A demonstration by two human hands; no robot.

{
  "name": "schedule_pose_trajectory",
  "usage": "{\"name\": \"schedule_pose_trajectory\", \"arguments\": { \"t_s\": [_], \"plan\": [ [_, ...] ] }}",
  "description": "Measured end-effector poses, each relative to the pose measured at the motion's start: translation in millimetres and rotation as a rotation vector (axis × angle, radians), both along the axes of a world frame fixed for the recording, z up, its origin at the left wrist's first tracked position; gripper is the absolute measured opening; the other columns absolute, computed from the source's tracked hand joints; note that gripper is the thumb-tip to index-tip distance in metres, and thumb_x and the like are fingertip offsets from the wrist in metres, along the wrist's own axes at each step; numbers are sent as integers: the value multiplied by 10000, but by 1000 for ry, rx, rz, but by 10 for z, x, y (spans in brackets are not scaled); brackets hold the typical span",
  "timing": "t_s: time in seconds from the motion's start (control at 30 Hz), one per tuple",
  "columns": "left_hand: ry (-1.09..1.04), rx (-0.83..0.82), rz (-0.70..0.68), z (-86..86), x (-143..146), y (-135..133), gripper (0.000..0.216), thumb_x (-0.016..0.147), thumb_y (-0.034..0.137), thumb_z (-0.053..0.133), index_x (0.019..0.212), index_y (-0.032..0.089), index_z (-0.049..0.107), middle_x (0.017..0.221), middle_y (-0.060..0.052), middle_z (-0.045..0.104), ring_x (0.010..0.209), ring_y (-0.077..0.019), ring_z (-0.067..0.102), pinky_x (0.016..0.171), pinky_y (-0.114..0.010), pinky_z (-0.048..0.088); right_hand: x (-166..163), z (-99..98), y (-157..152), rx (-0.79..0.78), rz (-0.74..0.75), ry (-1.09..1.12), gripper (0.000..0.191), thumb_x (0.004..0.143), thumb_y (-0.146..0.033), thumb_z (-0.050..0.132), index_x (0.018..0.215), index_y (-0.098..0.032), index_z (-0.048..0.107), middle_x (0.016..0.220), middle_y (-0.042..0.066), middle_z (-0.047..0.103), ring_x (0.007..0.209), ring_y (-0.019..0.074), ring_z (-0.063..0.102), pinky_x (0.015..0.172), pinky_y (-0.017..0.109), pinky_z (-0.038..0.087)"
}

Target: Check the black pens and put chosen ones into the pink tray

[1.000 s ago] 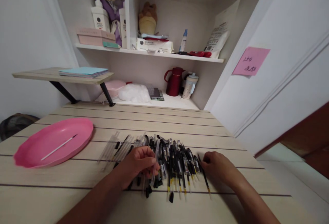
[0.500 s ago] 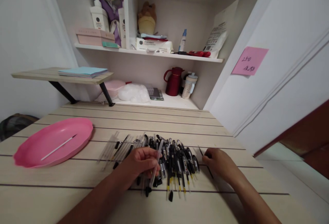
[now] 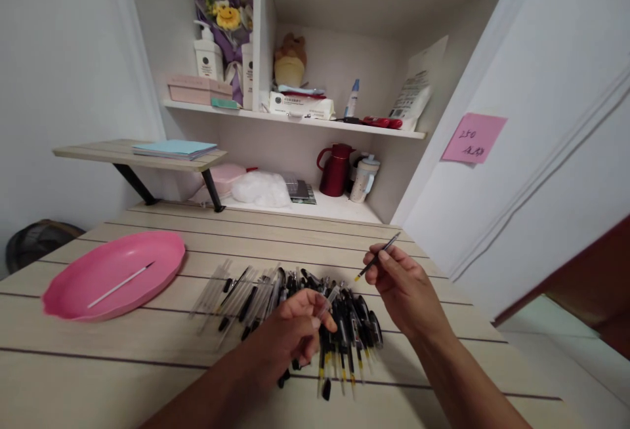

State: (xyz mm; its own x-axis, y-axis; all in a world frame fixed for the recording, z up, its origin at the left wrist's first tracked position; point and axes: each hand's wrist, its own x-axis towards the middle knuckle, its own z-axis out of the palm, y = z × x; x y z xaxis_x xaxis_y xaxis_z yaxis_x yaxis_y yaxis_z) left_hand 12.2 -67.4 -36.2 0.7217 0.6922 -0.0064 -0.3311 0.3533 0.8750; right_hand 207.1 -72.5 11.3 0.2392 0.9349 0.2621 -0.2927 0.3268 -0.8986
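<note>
My left hand is closed on a clear pen barrel, which slants up to the right over the pile. In my right hand is a dark pen refill, pinched between thumb and fingers. Its pointed tip is up to the right and its yellow end points down to the left. Below and between both hands lies a heap of pen parts: black caps, clear barrels and ink refills with yellow ends. More clear barrels lie side by side left of my left hand. A loose black cap sits at the near edge.
A pink wavy-edged tray stands on the left of the wooden table, with a white refill in it. A small raised shelf holds blue paper. At the back, a red jug and a tumbler stand under a shelf.
My right hand has risen from the tabletop with the refill and moved slightly left. My left hand has shifted right with the barrel, now tilted more to the right. The camera view has tipped up.
</note>
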Motion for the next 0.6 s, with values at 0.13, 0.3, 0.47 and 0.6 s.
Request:
{"name": "schedule_pose_trajectory", "arguments": {
  "t_s": [0.13, 0.3, 0.47, 0.6],
  "plan": [
    [-5, 34, -30, -33, -22, 6, 214, 682, 145, 486, 889, 172, 440, 714, -6, 582, 358, -12, 317, 352, -175, 167, -84, -113, -25, 96, -67, 63, 120, 771, -306, 577, 830, -203, 564, 782, 10, 572, 560, 81, 514, 552, 224, 424],
    [12, 32, -55, -71, -37, -1, 212, 702, 175, 493, 911, 165, 457, 658, -2, 574, 374, -23, 306, 366, -193, 134, -98, -164, -90, 76, -3, 68, 101, 792, -304, 552, 836, -212, 549, 782, 6, 562, 556, 83, 514, 556, 223, 422],
    [30, 3, -57, -79, -17, 9, 207, 702, 197, 531, 898, 171, 472, 631, 10, 575, 354, -18, 290, 362, -191, 123, -90, -161, -112, 45, 20, 44, 155, 768, -339, 576, 842, -207, 541, 772, 9, 562, 548, 93, 512, 551, 233, 424],
    [35, -8, -52, -72, -9, 5, 209, 701, 202, 546, 897, 174, 477, 622, 16, 574, 346, -15, 279, 359, -187, 122, -80, -185, -109, 36, 50, 33, 158, 771, -336, 576, 851, -204, 540, 766, 7, 571, 546, 91, 512, 550, 226, 415]
  ]
}}
